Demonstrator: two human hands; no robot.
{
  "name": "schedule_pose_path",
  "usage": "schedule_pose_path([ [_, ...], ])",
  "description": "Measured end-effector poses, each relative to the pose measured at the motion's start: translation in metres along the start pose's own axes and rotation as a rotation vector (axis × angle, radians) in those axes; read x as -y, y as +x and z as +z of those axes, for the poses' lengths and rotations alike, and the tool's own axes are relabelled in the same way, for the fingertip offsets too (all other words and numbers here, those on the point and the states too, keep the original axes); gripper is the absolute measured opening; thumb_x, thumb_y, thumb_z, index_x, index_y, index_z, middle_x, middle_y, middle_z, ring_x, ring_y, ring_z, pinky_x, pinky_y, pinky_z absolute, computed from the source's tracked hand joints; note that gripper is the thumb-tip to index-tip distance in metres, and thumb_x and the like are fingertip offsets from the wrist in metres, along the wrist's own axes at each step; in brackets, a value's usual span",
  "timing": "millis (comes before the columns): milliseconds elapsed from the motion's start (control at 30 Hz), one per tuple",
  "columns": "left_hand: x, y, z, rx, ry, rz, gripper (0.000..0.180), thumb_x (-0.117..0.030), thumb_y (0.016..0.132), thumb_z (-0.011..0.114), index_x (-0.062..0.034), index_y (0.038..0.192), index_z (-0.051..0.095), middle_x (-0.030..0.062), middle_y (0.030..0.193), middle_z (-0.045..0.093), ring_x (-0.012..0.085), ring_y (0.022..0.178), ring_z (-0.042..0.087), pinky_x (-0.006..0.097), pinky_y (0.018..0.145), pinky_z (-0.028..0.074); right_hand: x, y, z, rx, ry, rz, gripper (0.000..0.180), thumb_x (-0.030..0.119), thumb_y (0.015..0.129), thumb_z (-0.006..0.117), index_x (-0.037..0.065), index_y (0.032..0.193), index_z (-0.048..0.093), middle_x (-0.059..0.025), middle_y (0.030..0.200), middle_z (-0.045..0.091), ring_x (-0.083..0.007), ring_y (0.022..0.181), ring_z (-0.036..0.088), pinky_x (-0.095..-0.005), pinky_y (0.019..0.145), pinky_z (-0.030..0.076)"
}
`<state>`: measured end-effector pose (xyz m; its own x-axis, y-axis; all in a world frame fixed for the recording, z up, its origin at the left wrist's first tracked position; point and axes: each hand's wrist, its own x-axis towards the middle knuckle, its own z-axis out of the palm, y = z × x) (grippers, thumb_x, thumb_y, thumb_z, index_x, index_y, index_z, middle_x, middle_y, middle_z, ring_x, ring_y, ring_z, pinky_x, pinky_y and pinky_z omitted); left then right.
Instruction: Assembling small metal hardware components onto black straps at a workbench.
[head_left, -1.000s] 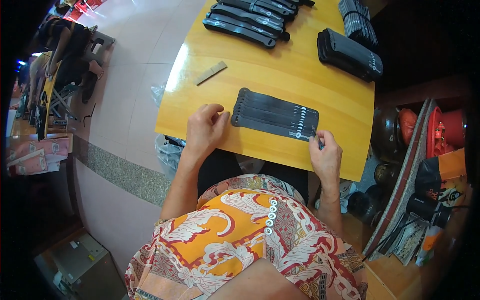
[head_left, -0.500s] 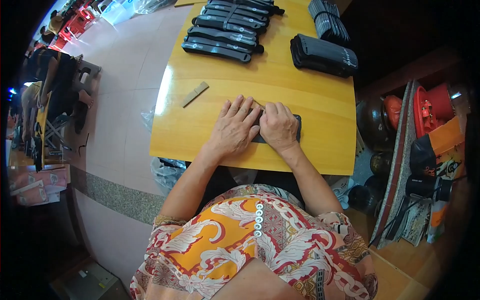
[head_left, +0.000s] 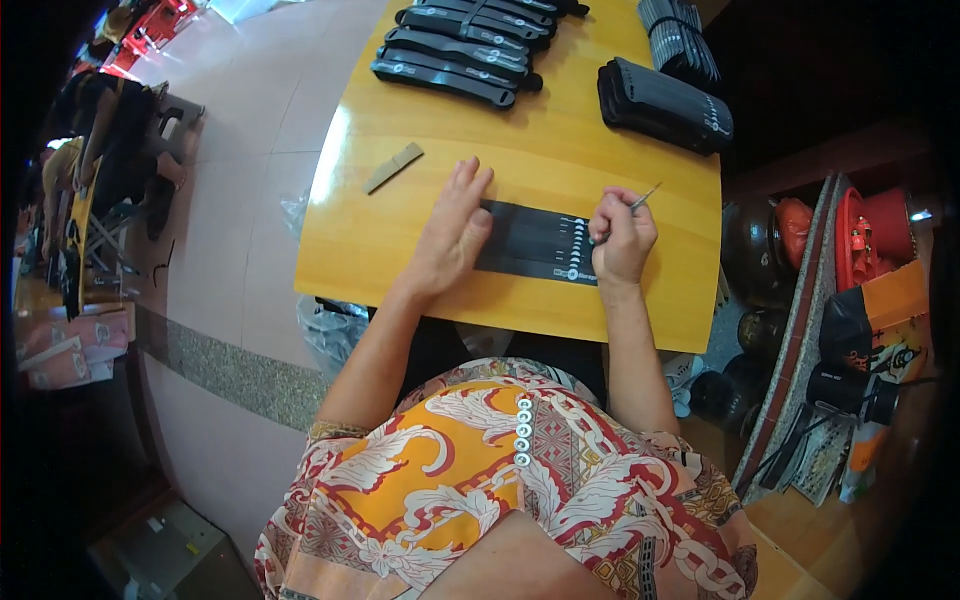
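A flat black strap-like piece (head_left: 535, 243) with a row of small white marks lies on the yellow wooden table (head_left: 400, 250) in front of me. My left hand (head_left: 450, 235) rests flat on its left end, fingers spread. My right hand (head_left: 620, 238) is closed around a thin metal tool (head_left: 640, 198), its tip down at the right end of the black piece.
Several black straps (head_left: 455, 50) lie in rows at the table's far side. Two stacks of black pieces (head_left: 665, 105) sit at the far right. A small tan strip (head_left: 393, 168) lies left of my hand. Bags and red containers (head_left: 870, 250) crowd the floor at right.
Both hands were together over the black piece; now they have spread apart, the left pressing its left end, the right holding a thin tool at its right end.
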<state>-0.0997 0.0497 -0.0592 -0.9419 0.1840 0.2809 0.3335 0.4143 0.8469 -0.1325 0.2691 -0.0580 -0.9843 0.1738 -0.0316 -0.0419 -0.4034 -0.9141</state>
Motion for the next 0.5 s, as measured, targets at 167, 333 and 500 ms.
schedule_pose_path([
  [167,0.01,-0.003,-0.009,-0.389,-0.94,-0.227,0.059,-0.043,0.097,0.02,-0.0013,0.136,0.033,0.011,0.144,0.029,0.0249,0.135,0.024,0.037,0.109,0.015,0.007,0.012,-0.014,-0.021,0.374,0.112,0.012,0.004,0.082,0.052,-0.002,0.092,0.055,-0.005,0.068,0.047,-0.0109,0.053,0.041,-0.0228,0.046,0.035],
  [333,0.0,-0.018,-0.024,-0.291,-0.596,-0.076,0.053,-0.035,0.096,0.03,-0.0011,0.137,0.031,0.0135,0.143,0.029,0.0261,0.134,0.025,0.04,0.109,0.018,0.03,-0.016,-0.005,-0.053,-0.345,-0.004,0.011,0.004,0.083,0.049,-0.002,0.085,0.059,-0.003,0.07,0.053,-0.0131,0.056,0.047,-0.0266,0.049,0.04],
  [500,-0.024,-0.018,0.0,0.173,0.629,0.012,0.055,-0.032,0.092,0.04,-0.0016,0.137,0.029,0.0234,0.143,0.022,0.0333,0.135,0.019,0.043,0.11,0.013,0.005,-0.03,0.005,0.141,-1.383,-0.728,0.009,0.006,0.082,0.054,-0.001,0.083,0.059,-0.0177,0.075,0.061,-0.0373,0.07,0.059,-0.038,0.062,0.048],
])
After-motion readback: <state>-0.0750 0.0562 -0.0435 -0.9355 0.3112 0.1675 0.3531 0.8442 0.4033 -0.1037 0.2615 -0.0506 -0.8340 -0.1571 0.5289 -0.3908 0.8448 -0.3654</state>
